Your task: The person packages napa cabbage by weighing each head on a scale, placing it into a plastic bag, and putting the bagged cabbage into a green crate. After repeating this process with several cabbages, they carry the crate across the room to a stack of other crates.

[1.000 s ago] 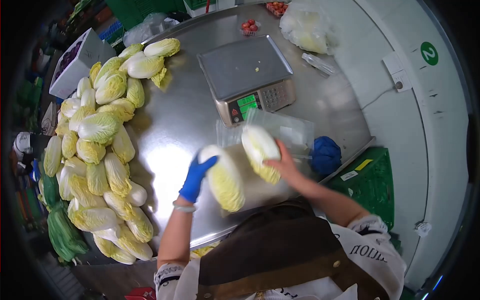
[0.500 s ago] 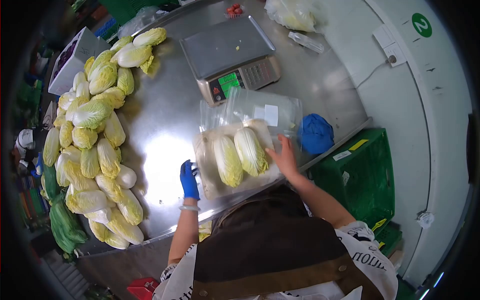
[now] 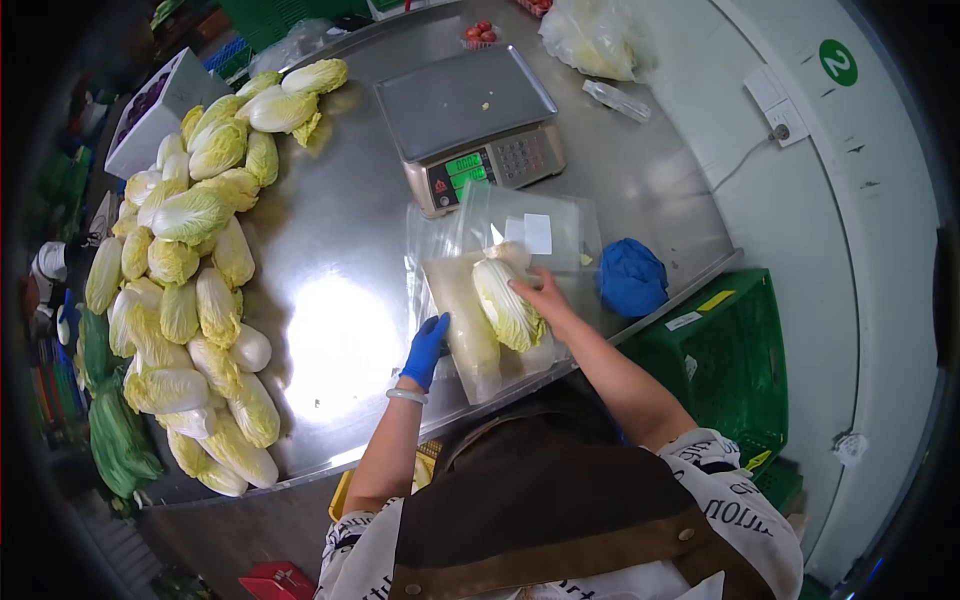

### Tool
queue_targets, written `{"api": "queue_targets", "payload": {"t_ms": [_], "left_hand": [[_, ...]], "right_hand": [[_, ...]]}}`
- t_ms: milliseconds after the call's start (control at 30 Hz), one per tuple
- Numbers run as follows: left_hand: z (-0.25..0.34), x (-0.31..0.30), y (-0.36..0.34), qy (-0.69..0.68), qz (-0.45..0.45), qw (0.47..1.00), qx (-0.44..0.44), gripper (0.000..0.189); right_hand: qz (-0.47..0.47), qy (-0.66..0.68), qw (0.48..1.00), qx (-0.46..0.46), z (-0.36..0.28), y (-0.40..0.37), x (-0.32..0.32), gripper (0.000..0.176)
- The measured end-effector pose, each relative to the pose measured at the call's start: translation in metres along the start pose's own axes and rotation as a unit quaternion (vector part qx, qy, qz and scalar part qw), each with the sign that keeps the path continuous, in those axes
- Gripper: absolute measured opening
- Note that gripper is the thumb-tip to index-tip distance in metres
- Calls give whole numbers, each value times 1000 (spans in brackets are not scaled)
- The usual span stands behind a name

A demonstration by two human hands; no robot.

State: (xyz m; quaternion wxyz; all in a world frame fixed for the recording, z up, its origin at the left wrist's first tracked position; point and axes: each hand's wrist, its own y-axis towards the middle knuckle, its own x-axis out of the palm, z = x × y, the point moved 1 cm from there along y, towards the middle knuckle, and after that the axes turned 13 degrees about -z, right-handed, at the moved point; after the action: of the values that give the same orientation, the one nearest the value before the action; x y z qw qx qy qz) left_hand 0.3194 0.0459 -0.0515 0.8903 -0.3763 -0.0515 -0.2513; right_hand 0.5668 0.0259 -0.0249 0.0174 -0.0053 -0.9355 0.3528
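Observation:
Two napa cabbages lie side by side on a translucent beige wrapping sheet (image 3: 465, 330) near the table's front edge. The sheet's left part is folded over the left cabbage, which shows only dimly through it. My left hand (image 3: 427, 352), in a blue glove, is closed at the folded sheet's left edge. Bare-handed, my right hand (image 3: 545, 300) curls its fingers against the upper right side of the uncovered napa cabbage (image 3: 505, 305). Clear plastic bags (image 3: 575, 222) with a white label lie just beyond the sheet.
A pile of napa cabbages (image 3: 190, 215) covers the table's left side. Behind the bags stands a digital scale (image 3: 465, 105). At right are a crumpled blue bundle (image 3: 632, 277) and, below the edge, a green crate (image 3: 730, 360). Tomatoes (image 3: 480, 35) sit at the back.
My left hand has moved right, and the sheet's left side now covers the left cabbage. My right hand has come from the sheet's right side onto the right cabbage.

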Motion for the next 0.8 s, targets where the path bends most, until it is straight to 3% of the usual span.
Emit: {"api": "queue_targets", "payload": {"t_ms": [67, 167, 300, 333, 400, 467, 500, 600, 633, 733, 800], "left_hand": [[5, 14, 0, 7, 8, 999, 34, 46], [17, 26, -2, 30, 3, 999, -11, 51], [36, 60, -43, -99, -94, 990, -45, 63], [39, 69, -51, -150, -133, 978, -65, 66], [41, 95, -61, -238, -207, 949, 18, 68], [22, 115, -55, -290, -288, 912, -35, 69], [11, 120, -52, -287, -297, 905, -107, 70], [0, 152, -57, -324, -291, 896, -84, 71], [-3, 160, -60, -285, -294, 906, -102, 73], [21, 177, -76, -207, -321, 911, -156, 73], [62, 175, -90, -6, -383, 920, -84, 71]], "right_hand": [[-53, -116, 990, -51, -7, -3, 10, 101], [24, -254, 963, -91, 2, 5, 14, 99], [-96, -292, 946, -106, -36, -18, -29, 106], [-129, -276, 947, -103, -33, -24, -46, 106], [-197, -245, 944, -100, -47, -49, -59, 106], [-228, -270, 931, -94, -43, -62, -67, 104], [-239, -284, 924, -88, -46, -70, -70, 103], [-279, -374, 884, 13, -59, -103, -81, 102], [-282, -396, 871, 66, -53, -110, -88, 101], [-248, -278, 928, 6, -8, -130, -110, 106], [-205, -166, 965, -11, 14, -153, -115, 110]]}}
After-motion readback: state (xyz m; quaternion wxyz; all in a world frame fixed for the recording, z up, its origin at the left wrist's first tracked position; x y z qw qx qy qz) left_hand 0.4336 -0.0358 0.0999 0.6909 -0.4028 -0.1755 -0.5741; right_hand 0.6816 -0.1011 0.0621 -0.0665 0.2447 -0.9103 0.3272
